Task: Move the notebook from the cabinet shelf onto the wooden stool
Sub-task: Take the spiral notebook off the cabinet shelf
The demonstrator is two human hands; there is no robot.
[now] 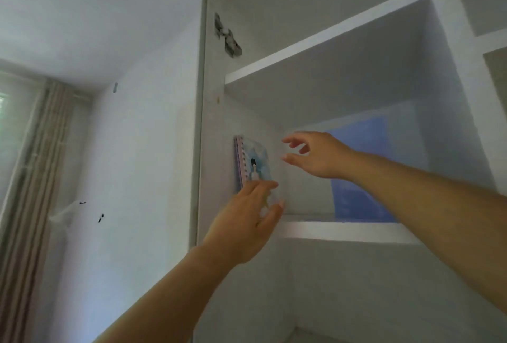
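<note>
Notebook upright on shelf; left hand spread, seemingly touching it; right hand open, empty.

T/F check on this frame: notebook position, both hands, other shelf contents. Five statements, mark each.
1. The notebook stands upright at the left end of the cabinet shelf. True.
2. The right hand is closed around the notebook. False: it is open, fingers spread, apart from the notebook.
3. The left hand reaches the notebook's lower part. True.
4. The notebook has a spiral binding along its left edge. True.
5. A red box sits on the same shelf. False: the thing at the back is a blue sheet.
</note>
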